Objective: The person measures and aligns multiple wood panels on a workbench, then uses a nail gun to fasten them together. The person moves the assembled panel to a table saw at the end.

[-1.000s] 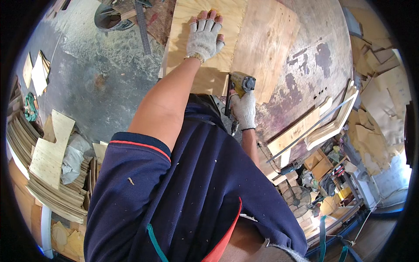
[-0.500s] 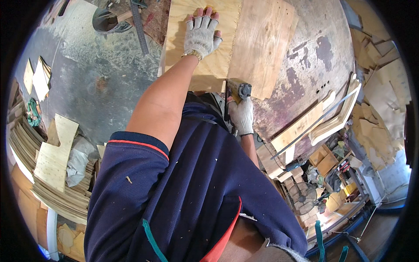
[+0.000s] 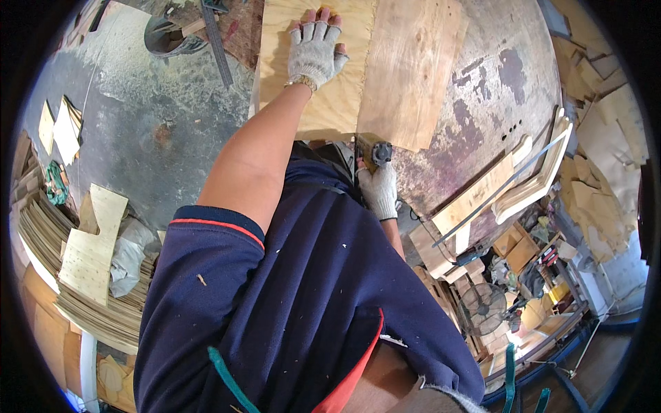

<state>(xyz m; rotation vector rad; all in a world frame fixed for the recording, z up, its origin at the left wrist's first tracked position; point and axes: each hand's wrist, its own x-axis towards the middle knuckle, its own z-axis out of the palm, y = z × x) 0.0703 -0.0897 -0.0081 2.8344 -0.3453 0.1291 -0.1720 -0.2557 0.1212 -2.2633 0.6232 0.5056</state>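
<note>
My left hand (image 3: 314, 55), in a light grey fingerless knit glove, lies flat on a pale plywood panel (image 3: 330, 113) with its fingers spread. My right hand (image 3: 379, 189), gloved the same way, grips a pneumatic nail gun (image 3: 372, 151) with a dark round cap, close to my body at the panel's near edge. The gun's nose is hidden. A second, browner plywood sheet (image 3: 406, 76) lies against the first on its right, its near corner just beyond the nail gun.
The worn work surface (image 3: 509, 82) extends to the right, with wooden frame pieces (image 3: 492, 182) at its edge. A metal bar (image 3: 217, 45) and a round hole (image 3: 169, 38) with offcuts are at upper left. Stacked plywood strips (image 3: 96, 313) stand lower left; a fan (image 3: 482, 303) stands lower right.
My right hand and the nail gun have come slightly nearer to my body, away from the panel's near edge. My left hand stays flat on the panel. The whole view has shifted a little.
</note>
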